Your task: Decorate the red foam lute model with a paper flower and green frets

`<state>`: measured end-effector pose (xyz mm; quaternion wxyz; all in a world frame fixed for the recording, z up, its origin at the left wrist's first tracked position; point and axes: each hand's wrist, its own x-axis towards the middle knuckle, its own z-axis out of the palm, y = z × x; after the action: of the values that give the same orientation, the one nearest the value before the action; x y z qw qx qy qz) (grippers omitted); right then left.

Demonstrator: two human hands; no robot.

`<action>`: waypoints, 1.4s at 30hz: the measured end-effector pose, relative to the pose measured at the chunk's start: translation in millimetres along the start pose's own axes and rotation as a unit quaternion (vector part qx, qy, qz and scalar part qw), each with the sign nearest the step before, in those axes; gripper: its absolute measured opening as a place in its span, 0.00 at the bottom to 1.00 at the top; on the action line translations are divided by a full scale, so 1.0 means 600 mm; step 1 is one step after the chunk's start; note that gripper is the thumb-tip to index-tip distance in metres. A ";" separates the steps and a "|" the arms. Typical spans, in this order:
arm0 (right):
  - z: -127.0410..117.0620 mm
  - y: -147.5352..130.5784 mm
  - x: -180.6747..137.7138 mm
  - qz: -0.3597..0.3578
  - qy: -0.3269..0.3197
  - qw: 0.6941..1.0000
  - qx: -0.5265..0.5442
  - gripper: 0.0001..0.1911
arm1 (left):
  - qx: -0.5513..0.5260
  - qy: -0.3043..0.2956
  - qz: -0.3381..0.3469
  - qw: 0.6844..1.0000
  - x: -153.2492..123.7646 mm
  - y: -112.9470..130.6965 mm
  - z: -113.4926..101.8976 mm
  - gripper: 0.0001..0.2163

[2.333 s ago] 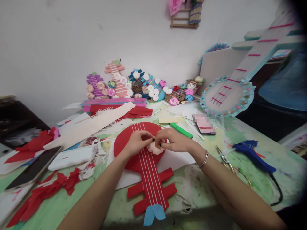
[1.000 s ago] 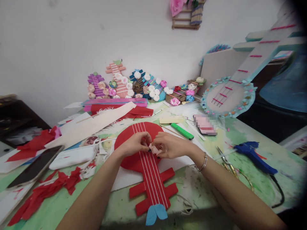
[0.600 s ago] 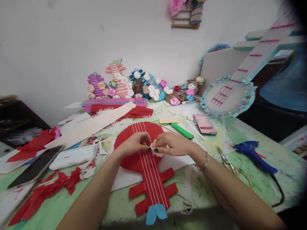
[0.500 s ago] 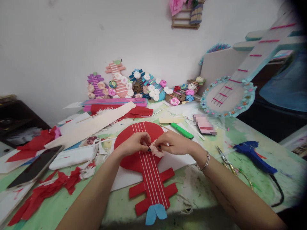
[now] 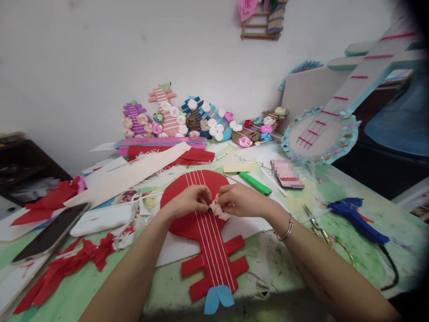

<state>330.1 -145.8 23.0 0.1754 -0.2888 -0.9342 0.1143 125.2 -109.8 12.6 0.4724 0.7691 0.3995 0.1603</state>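
Note:
A red craft guitar with white strings lies flat on the table in front of me, a blue tip at its near end. Above its round body my left hand and my right hand meet, both pinched on a small pale pink paper flower. The fingers of both hands are curled together around the flower, which is partly hidden by them. A silver bangle is on my right wrist.
A green utility knife, scissors and a blue glue gun lie to the right. A phone, white strip and red paper scraps lie left. Finished flower-covered guitars line the wall; a large pale guitar leans at right.
Both hands have stayed over the guitar body, working the flower with small finger shifts. The flower shows less between the fingers than 2.3 s ago. The view has shifted slightly.

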 end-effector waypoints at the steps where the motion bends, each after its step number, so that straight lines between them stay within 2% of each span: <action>1: 0.000 0.000 -0.001 0.002 0.000 1.000 -0.002 0.08 | -0.001 0.000 0.001 1.000 0.000 0.000 0.000 0.08; 12: 0.009 -0.011 0.000 0.000 0.001 0.999 -0.036 0.09 | -0.004 -0.002 0.000 1.000 -0.001 0.005 0.001 0.09; 18: -0.003 -0.007 -0.004 0.005 0.002 1.000 -0.005 0.09 | 0.005 0.002 0.011 1.000 -0.004 0.007 -0.002 0.09; 21: -0.013 -0.005 -0.007 0.023 0.045 0.998 0.024 0.10 | -0.001 0.027 0.045 0.999 -0.007 0.009 -0.006 0.08; 24: -0.026 -0.004 -0.009 0.063 0.117 0.990 0.055 0.07 | 0.011 0.101 0.091 0.991 -0.016 0.026 -0.005 0.06; 27: -0.039 -0.006 -0.015 0.112 0.190 0.972 0.079 0.05 | 0.056 0.178 0.129 0.974 -0.029 0.055 0.004 0.05; 29: -0.044 -0.013 -0.024 0.137 0.216 0.964 0.070 0.06 | 0.107 0.186 0.157 0.964 -0.033 0.072 0.013 0.06; 32: -0.039 -0.033 -0.047 0.156 0.226 0.961 0.041 0.09 | 0.173 0.155 0.183 0.955 -0.028 0.086 0.024 0.09; 36: -0.011 -0.069 -0.088 0.186 0.240 0.951 0.058 0.08 | 0.251 0.064 0.191 0.947 -0.003 0.091 0.028 0.10; 42: 0.051 -0.118 -0.144 0.352 0.190 0.907 0.134 0.05 | 0.379 -0.014 0.178 0.908 0.022 0.110 0.026 0.10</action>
<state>349.4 -256.7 -5.0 0.3348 -0.5890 -0.6967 0.2359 174.0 -124.4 59.5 0.1141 0.9509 0.2797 0.0674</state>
